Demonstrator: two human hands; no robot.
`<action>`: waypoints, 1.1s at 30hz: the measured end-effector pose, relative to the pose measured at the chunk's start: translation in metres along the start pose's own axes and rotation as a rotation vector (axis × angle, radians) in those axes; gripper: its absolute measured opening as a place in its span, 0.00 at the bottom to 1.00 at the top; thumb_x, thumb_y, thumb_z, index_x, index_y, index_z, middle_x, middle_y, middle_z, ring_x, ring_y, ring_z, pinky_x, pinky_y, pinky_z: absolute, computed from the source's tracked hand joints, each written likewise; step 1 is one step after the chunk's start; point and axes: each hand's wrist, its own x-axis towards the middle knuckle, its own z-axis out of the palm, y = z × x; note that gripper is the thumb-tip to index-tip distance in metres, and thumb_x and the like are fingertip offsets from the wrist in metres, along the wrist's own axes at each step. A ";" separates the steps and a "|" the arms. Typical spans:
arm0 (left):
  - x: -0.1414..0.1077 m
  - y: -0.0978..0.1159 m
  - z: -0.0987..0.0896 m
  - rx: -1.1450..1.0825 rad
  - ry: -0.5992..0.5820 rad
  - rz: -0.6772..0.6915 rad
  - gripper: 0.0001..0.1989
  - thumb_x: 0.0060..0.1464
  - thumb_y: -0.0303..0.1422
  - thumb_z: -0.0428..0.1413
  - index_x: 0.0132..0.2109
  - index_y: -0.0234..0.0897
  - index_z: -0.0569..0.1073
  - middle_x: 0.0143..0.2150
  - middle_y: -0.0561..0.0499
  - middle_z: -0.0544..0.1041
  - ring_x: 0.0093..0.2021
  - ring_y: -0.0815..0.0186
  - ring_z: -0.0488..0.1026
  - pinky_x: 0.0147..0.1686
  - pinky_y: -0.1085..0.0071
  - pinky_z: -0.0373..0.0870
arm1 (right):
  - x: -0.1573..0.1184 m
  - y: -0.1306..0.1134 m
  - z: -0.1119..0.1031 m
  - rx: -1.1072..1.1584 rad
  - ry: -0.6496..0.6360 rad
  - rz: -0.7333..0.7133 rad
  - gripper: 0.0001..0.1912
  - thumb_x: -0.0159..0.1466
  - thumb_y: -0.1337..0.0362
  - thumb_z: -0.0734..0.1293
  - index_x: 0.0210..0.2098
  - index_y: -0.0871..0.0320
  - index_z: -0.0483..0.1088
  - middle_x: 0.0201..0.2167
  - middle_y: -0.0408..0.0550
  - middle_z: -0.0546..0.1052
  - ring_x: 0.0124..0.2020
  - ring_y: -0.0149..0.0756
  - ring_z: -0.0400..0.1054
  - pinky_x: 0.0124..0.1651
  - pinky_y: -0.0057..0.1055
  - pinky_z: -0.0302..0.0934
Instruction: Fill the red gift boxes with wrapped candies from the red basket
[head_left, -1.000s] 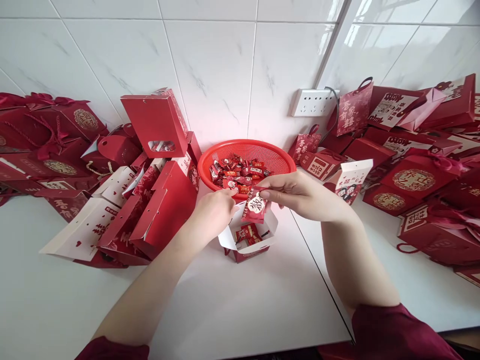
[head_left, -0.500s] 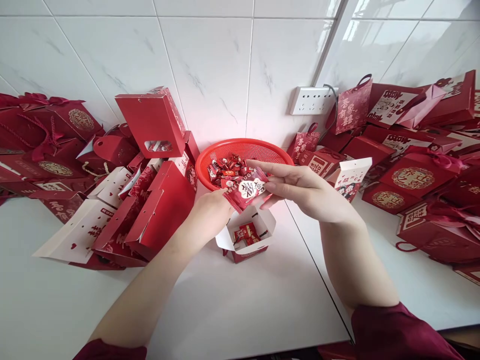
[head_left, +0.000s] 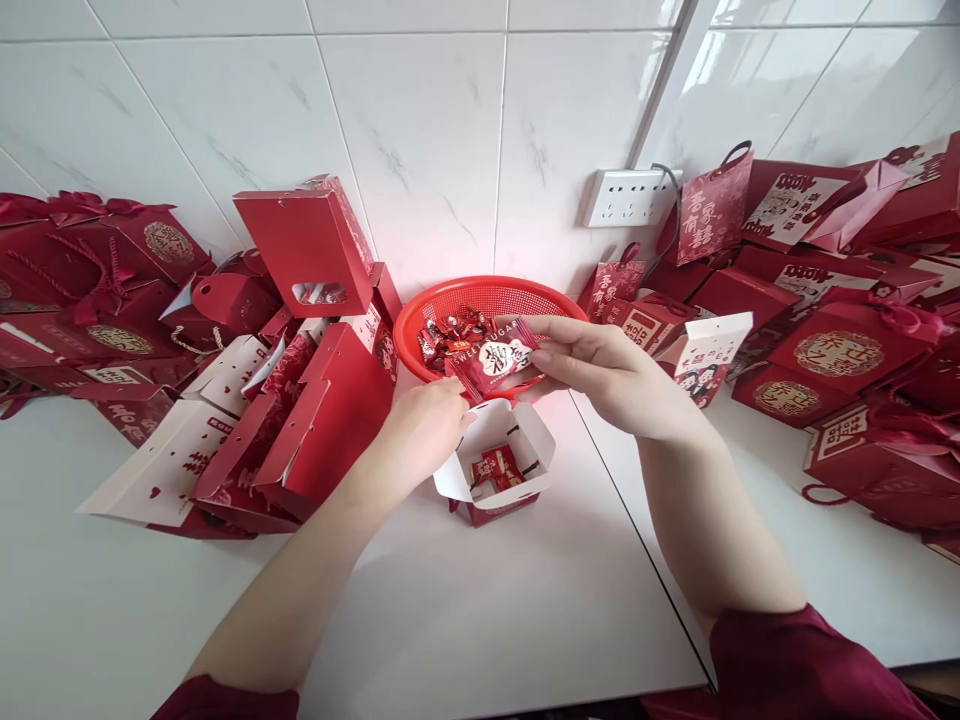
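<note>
Left hand (head_left: 421, 425), right hand (head_left: 611, 380) holding candy packet (head_left: 496, 361) (red).

Candy packet (head_left: 504, 360) farther from box (head_left: 504, 507)

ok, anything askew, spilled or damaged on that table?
Nothing looks spilled or obviously damaged. The red gift boxes on the right are the untidy part: heaped at mixed angles, some tilted over others. The open box sits flat, its candies inside; the basket is upright behind it.
</note>
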 end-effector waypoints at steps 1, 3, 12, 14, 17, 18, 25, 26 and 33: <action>0.000 0.000 0.000 -0.007 0.004 -0.002 0.15 0.66 0.34 0.48 0.35 0.33 0.76 0.32 0.46 0.76 0.30 0.60 0.75 0.24 0.68 0.57 | 0.000 0.000 0.000 -0.032 0.001 -0.024 0.17 0.70 0.65 0.62 0.57 0.54 0.70 0.49 0.48 0.79 0.49 0.41 0.75 0.53 0.40 0.71; 0.000 -0.001 0.001 -0.050 0.025 -0.014 0.13 0.65 0.33 0.49 0.40 0.34 0.77 0.39 0.44 0.78 0.35 0.58 0.76 0.27 0.68 0.61 | -0.002 0.000 0.000 -0.133 0.011 -0.092 0.13 0.69 0.68 0.62 0.49 0.56 0.75 0.48 0.48 0.79 0.49 0.39 0.74 0.54 0.39 0.70; 0.001 -0.003 0.005 -0.253 0.043 -0.020 0.13 0.64 0.30 0.48 0.42 0.36 0.79 0.50 0.43 0.78 0.42 0.56 0.78 0.38 0.66 0.69 | 0.000 0.000 0.001 -0.576 -0.192 -0.257 0.17 0.62 0.79 0.59 0.31 0.56 0.74 0.40 0.46 0.80 0.42 0.36 0.75 0.45 0.34 0.69; 0.001 -0.004 0.005 -0.298 0.055 -0.031 0.14 0.64 0.31 0.48 0.40 0.36 0.79 0.53 0.44 0.77 0.42 0.56 0.78 0.38 0.65 0.70 | 0.002 0.004 0.004 -0.610 -0.240 -0.219 0.18 0.62 0.79 0.58 0.35 0.55 0.76 0.40 0.44 0.80 0.42 0.36 0.75 0.44 0.33 0.69; 0.002 -0.007 0.007 -0.311 0.076 0.031 0.18 0.66 0.35 0.47 0.35 0.38 0.80 0.57 0.46 0.76 0.49 0.54 0.76 0.49 0.61 0.69 | 0.001 0.006 0.006 -0.650 -0.339 -0.137 0.18 0.65 0.77 0.59 0.46 0.54 0.75 0.41 0.44 0.81 0.40 0.36 0.76 0.42 0.32 0.68; 0.003 -0.009 0.008 -0.307 0.086 0.070 0.19 0.66 0.36 0.47 0.36 0.39 0.81 0.55 0.46 0.77 0.51 0.53 0.75 0.53 0.59 0.67 | -0.001 0.004 0.005 -0.664 -0.348 -0.128 0.18 0.66 0.75 0.60 0.48 0.54 0.74 0.41 0.44 0.81 0.40 0.36 0.76 0.41 0.32 0.68; -0.012 -0.010 -0.002 -0.386 0.074 0.179 0.17 0.64 0.41 0.48 0.41 0.43 0.82 0.59 0.48 0.74 0.60 0.51 0.68 0.56 0.58 0.64 | -0.018 -0.006 -0.010 -0.635 -0.145 -0.194 0.12 0.69 0.64 0.63 0.50 0.55 0.72 0.50 0.47 0.77 0.49 0.38 0.72 0.49 0.34 0.68; -0.016 -0.008 -0.005 -0.406 0.057 0.192 0.18 0.64 0.42 0.48 0.42 0.44 0.81 0.59 0.49 0.74 0.59 0.52 0.69 0.54 0.60 0.65 | -0.020 -0.003 -0.012 -0.620 -0.104 -0.190 0.12 0.69 0.62 0.64 0.50 0.55 0.72 0.51 0.48 0.77 0.51 0.40 0.71 0.50 0.35 0.68; -0.033 -0.004 -0.013 -0.525 -0.095 0.225 0.15 0.64 0.40 0.49 0.49 0.45 0.78 0.52 0.51 0.79 0.50 0.60 0.76 0.45 0.69 0.70 | -0.044 0.035 -0.007 -0.626 0.027 -0.108 0.15 0.71 0.55 0.61 0.53 0.53 0.68 0.55 0.53 0.73 0.55 0.44 0.69 0.57 0.46 0.64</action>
